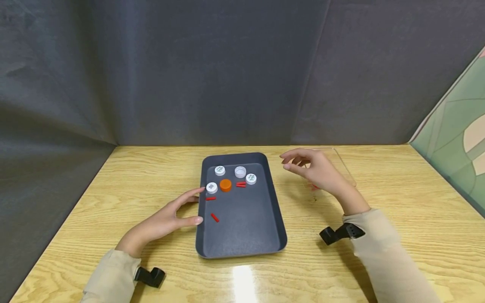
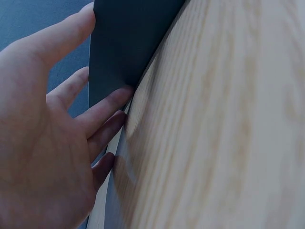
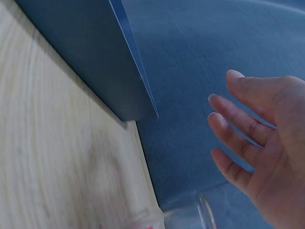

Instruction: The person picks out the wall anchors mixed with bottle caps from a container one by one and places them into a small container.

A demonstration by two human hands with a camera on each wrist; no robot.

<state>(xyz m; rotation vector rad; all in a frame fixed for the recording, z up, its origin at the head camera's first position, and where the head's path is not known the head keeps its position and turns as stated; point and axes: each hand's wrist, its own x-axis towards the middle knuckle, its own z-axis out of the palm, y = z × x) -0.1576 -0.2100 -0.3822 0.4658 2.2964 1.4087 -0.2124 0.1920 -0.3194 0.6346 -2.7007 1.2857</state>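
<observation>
A dark grey rectangular tray (image 1: 246, 231) lies on the wooden table. My left hand (image 1: 163, 221) is at its left side, thumb and fingertips right at the rim; the left wrist view shows these fingers (image 2: 107, 107) against the outer wall. In the tray are several round caps: an orange cap (image 1: 225, 185), a clear one (image 1: 240, 171) and white ones with printed marks, such as the white cap (image 1: 211, 187). Small red sticks (image 1: 214, 217) lie among them. My right hand (image 1: 318, 170) hovers right of the tray, fingers loosely bent, nothing between them.
A clear plastic box (image 1: 345, 166) stands behind my right hand, partly hidden by it, with a bit of red (image 1: 314, 187) near its front left. Dark cloth (image 1: 212, 84) closes off the back and left of the table (image 1: 113, 210). A green patterned panel (image 1: 454, 126) stands at right.
</observation>
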